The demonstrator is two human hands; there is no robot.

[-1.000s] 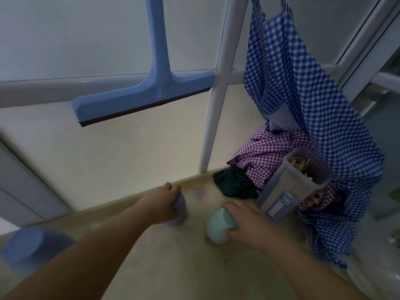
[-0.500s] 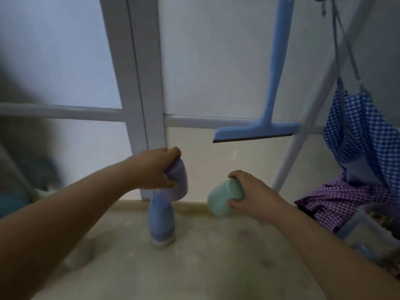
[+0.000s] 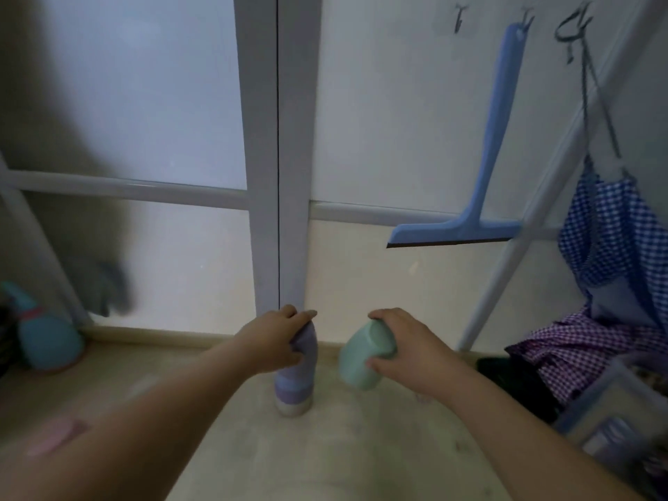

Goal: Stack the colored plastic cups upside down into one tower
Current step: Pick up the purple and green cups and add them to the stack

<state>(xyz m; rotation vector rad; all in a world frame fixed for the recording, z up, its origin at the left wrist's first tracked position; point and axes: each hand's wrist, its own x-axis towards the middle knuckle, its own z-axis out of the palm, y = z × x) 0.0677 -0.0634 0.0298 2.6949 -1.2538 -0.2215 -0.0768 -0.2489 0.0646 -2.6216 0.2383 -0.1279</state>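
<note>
A short tower of upside-down cups (image 3: 293, 390) stands on the beige floor in front of the white door frame, with blue and purple bands above a pale bottom rim. My left hand (image 3: 273, 341) grips the purple cup (image 3: 305, 347) that sits on top of the tower. To the right, held in the air and tilted with its base toward the tower, is a mint green cup (image 3: 361, 359); my right hand (image 3: 401, 347) is closed around it. The two cups are a small gap apart.
A blue squeegee (image 3: 470, 218) hangs on the wall at the right. Checked cloths (image 3: 592, 341) and a clear plastic box (image 3: 611, 417) lie at the right. A teal spray bottle (image 3: 43, 334) stands at the far left, and a pink patch (image 3: 58, 433) shows on the floor.
The view swung left and rose. My left hand carried the purple cup from the floor onto the tower. My right hand lifted the green cup and brought it beside the tower.
</note>
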